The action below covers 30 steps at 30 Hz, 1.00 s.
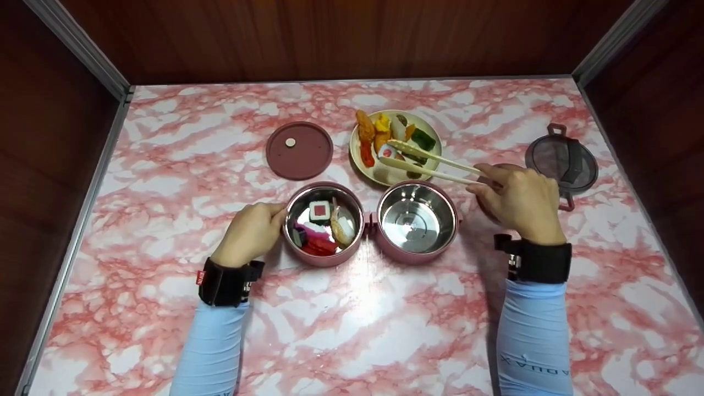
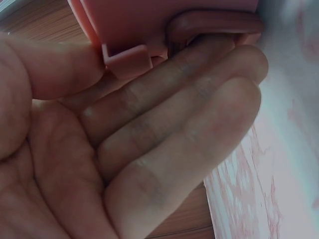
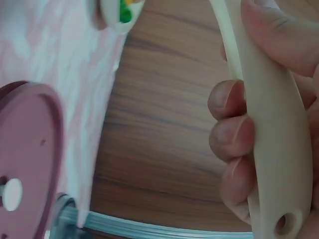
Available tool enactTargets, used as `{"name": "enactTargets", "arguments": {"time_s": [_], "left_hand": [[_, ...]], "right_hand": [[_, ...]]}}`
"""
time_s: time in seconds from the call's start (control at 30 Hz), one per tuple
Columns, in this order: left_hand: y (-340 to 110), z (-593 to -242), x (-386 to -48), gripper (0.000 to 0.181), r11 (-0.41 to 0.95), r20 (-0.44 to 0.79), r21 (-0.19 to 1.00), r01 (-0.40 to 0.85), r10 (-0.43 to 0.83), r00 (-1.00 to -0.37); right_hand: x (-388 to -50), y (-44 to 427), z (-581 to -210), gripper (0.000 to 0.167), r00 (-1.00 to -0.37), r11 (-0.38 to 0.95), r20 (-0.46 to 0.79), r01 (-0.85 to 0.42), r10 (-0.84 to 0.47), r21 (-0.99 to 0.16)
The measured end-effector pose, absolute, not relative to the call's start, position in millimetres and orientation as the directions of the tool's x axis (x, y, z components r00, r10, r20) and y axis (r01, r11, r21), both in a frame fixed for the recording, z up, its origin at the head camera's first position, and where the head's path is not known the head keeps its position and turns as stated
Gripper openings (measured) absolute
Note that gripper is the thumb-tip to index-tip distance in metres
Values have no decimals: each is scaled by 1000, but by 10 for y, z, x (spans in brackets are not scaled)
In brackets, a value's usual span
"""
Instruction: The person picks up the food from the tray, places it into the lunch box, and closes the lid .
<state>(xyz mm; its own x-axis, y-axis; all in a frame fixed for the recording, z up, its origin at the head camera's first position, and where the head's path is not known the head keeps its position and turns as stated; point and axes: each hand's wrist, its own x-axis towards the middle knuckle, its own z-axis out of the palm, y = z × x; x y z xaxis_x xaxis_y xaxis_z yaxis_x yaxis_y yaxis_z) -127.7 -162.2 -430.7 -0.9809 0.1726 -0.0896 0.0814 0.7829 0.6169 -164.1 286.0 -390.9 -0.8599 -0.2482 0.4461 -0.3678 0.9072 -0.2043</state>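
Upside-down "AQUA X" is printed on the right sleeve (image 1: 532,333).

At mid-frame, a left pot (image 1: 325,259), in which food pieces (image 1: 319,212) are held, is joined by a right pot (image 1: 416,256) beside it. Above the left pot, a round lid (image 1: 300,157) is placed; right of that, a loaded plate (image 1: 386,175) is overhung by tongs (image 1: 448,162). A handled lid (image 1: 550,159) is set far right.
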Motion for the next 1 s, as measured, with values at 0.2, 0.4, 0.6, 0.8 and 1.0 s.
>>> {"name": "enactTargets", "arguments": {"time_s": [0.2, 0.4, 0.6, 0.8, 1.0], "left_hand": [[-1627, -4311, -1277, 31, 782, -75, 617, 88, 171, -982], [-1623, -4303, -1276, 31, 780, -82, 621, 84, 171, -982], [-1623, -4288, -1270, 32, 779, -101, 623, 71, 171, -980], [-1618, -4282, -1287, 32, 779, -111, 624, 60, 164, -980], [-1627, -4282, -1290, 31, 779, -126, 625, 55, 170, -977]], "right_hand": [[-1499, 2701, -3744, 40, -767, 848, 536, -504, -353, -162], [-1351, 2456, -3622, 42, -667, 761, 569, -640, -481, -106], [-1208, 2251, -3571, 41, -645, 764, 538, -646, -543, -2], [-1114, 2119, -3480, 38, -633, 780, 534, -620, -560, 83], [-1132, 1894, -3093, 23, -575, 705, 426, -654, -699, 275]]}}
